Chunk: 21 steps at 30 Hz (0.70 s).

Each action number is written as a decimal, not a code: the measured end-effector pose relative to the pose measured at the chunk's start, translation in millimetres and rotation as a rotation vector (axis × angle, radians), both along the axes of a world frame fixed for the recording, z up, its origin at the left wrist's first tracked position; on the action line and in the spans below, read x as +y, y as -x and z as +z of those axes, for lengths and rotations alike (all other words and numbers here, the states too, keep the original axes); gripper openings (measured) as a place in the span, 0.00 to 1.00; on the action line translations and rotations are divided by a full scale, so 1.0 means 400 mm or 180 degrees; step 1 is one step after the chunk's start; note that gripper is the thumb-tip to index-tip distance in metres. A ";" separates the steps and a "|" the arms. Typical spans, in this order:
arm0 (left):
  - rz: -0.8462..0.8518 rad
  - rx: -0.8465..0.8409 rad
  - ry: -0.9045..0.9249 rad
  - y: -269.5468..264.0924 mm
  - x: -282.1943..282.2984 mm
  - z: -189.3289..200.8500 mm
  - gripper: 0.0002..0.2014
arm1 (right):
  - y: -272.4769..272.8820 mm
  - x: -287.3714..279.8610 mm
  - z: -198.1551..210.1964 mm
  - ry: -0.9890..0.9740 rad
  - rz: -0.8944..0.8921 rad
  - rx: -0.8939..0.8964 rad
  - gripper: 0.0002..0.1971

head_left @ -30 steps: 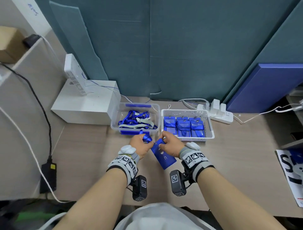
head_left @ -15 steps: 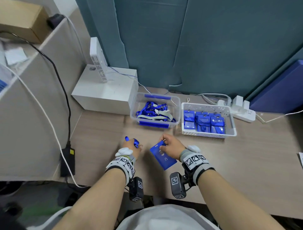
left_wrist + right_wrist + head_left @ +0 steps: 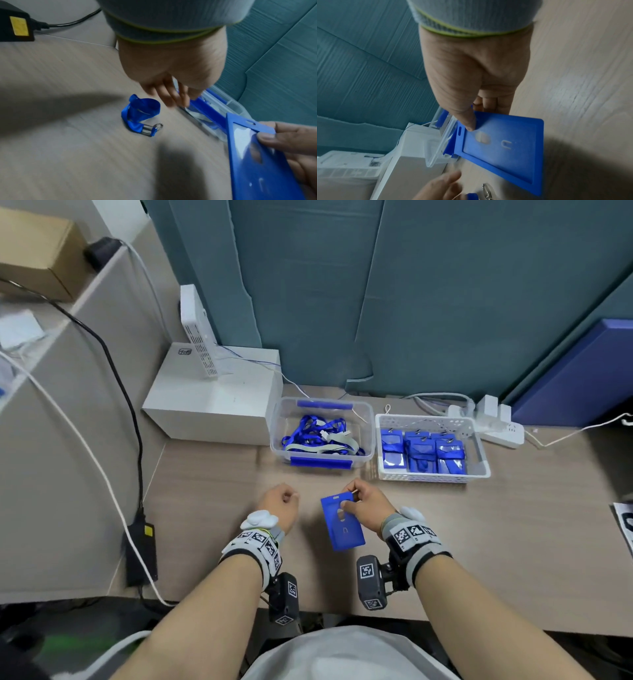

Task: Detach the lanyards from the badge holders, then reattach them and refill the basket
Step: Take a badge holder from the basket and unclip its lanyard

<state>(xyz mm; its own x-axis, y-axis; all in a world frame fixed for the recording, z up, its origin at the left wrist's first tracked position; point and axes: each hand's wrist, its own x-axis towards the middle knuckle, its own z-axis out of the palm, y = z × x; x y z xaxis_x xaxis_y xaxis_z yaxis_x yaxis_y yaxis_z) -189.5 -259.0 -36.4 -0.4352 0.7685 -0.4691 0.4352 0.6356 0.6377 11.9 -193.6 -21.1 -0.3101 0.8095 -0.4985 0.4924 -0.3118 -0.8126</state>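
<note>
My right hand pinches a blue badge holder by its slotted top, thumb on its face; the holder tilts just above the table. No lanyard hangs from it. A short blue lanyard with a metal clip lies curled on the wooden table. My left hand hovers over it with relaxed fingers, holding nothing, and hides it in the head view. Behind the hands, a clear box holds loose lanyards and a white basket holds several blue badge holders.
A white box with a router on it stands at the back left. A power strip and its cables lie behind the basket. A black adapter hangs off the table's left edge. Printed paper lies at the right.
My left hand has let go of the blue lanyard, which now lies on the table. Both hands have drawn back from the boxes; the right hand still holds the badge holder.
</note>
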 end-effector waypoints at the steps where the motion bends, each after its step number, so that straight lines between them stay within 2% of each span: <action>1: -0.0070 -0.0440 -0.0055 -0.021 0.010 0.008 0.05 | -0.006 0.000 -0.004 -0.0010 -0.0065 0.0043 0.11; 3: -0.0239 -0.1133 -0.0049 -0.074 0.031 0.034 0.04 | -0.029 0.002 -0.007 -0.0051 -0.0186 0.0051 0.12; 6: -0.0572 -0.1547 -0.0165 -0.153 0.053 0.052 0.05 | -0.077 0.003 -0.005 -0.0024 -0.0352 0.0095 0.12; 11: -0.0793 -0.1519 -0.0160 -0.269 0.092 0.009 0.12 | -0.210 0.000 -0.026 0.0176 -0.0773 0.0001 0.09; 17: -0.0957 -0.1315 0.0080 -0.439 0.119 -0.066 0.08 | -0.401 -0.021 -0.075 0.0494 -0.0772 -0.0675 0.10; 19: -0.0900 -0.1198 0.0155 -0.500 0.123 -0.088 0.04 | -0.453 -0.021 -0.088 0.0487 -0.0907 -0.0820 0.10; 21: -0.0770 -0.1114 0.0249 -0.562 0.128 -0.106 0.05 | -0.510 -0.011 -0.110 0.0513 -0.1056 -0.0991 0.10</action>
